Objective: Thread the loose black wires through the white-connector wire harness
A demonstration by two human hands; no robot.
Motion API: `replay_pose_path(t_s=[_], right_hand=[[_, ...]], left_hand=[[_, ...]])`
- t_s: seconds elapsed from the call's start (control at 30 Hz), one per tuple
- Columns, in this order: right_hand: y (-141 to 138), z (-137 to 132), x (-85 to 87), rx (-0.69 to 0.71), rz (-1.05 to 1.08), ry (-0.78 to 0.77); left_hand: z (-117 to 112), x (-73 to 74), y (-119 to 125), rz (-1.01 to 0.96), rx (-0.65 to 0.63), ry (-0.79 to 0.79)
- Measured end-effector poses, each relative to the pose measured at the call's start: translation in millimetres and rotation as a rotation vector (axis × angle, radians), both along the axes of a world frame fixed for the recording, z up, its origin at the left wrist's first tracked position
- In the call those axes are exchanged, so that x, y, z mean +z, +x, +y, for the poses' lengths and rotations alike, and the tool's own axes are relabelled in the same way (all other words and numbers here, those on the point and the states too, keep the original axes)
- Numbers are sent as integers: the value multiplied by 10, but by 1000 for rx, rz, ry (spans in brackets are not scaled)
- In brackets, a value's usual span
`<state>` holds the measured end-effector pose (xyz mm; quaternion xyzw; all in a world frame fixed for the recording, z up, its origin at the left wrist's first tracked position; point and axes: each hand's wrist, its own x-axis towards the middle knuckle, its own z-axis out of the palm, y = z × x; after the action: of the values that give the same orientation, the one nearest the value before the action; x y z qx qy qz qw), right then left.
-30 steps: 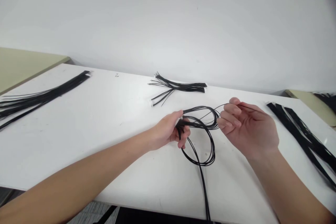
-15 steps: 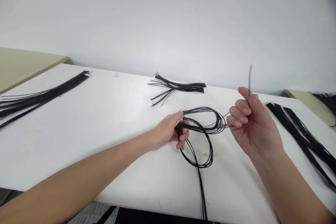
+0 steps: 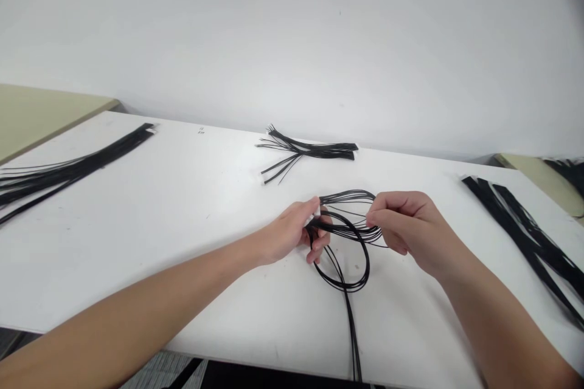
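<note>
Right hand [image 3: 408, 225]: thumb and forefinger drawn into a tight pinch; a thin wire [image 3: 353, 213] runs to the tips, its end hidden. Left hand [image 3: 294, 228]: thumb clamped over curled fingers, gripping the white connector [image 3: 316, 215], presumably as anchor while the right works single strands. The task's black loops [image 3: 366, 255] spread between the hands above the table [image 3: 137, 237], perhaps lifted to keep strands separable. Their tail [image 3: 349, 316] drops toward the near edge, slack. Three bundles lie apart: rear [image 3: 319, 151], left [image 3: 100, 158], right [image 3: 515, 228], likely set aside for elbow room.
</note>
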<state>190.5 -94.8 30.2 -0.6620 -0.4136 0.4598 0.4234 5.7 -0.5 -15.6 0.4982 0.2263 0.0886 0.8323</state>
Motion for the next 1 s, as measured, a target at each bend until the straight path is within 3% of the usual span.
replay_pose_path(t_s=[0.53, 0.7, 1.0], right_hand=[[-127, -18, 68, -12, -169, 75], [-121, -28, 10, -51, -332, 232], [-137, 3, -148, 63, -734, 643]], left_hand=[[19, -16, -11, -14, -7, -46], [37, -24, -8, -6, -39, -87], [41, -11, -13, -28, -83, -62]])
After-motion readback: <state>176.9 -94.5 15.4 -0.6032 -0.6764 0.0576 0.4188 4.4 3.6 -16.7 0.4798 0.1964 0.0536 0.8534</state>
